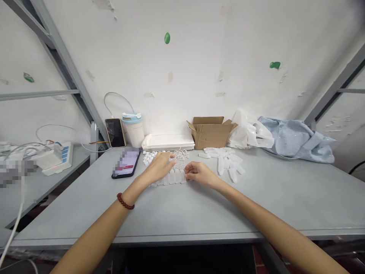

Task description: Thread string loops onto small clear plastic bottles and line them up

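A row of translucent white plastic pieces (171,177) lies side by side on the grey table in front of me. My left hand (157,167) hovers over the left part of this row, thumb and forefinger apart, hiding some pieces. At the right end, my right hand (200,174) has its thumb and fingers pinched at the edge of the last piece. Behind my left hand sits a heap of small white parts (148,156). Thin white loops of cord (181,153) lie just beyond the row. More elongated white plastic pieces (228,160) are piled loosely to the right.
A phone (127,163) lies left of my hands; another phone (115,133) leans by a blue-lidded cup (133,129). Along the wall are a white stack (169,141), an open cardboard box (213,135), a white plastic bag (249,131) and a light-blue bag (296,139).
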### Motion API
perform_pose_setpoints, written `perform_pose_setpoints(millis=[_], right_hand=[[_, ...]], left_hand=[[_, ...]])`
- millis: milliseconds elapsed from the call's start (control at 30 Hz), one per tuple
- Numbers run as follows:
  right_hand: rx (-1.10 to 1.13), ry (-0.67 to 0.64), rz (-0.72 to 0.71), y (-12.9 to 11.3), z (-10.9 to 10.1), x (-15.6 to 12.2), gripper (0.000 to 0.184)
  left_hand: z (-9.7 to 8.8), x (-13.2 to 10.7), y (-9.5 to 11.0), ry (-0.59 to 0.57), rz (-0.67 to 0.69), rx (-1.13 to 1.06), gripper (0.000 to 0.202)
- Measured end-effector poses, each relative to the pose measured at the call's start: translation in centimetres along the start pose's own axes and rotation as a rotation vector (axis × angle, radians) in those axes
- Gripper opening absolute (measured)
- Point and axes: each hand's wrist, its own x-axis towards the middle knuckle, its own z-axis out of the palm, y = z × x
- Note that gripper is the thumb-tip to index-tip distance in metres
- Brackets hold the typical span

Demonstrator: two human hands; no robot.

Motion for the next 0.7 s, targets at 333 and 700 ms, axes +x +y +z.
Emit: perform_pose_setpoints(millis=[333,700], right_hand=[[0.023,0.046,0.069,-1.6,-0.6,-0.4,0.012],[0.017,0.036,0.114,-1.9,-0.6,-0.4,0.013]], left_hand=[[1.7,0.5,-1.8,-0.006,0.074,0.092,0.037],[2.3,0.8,-1.3,-0.096,0.106,0.1,0.04]])
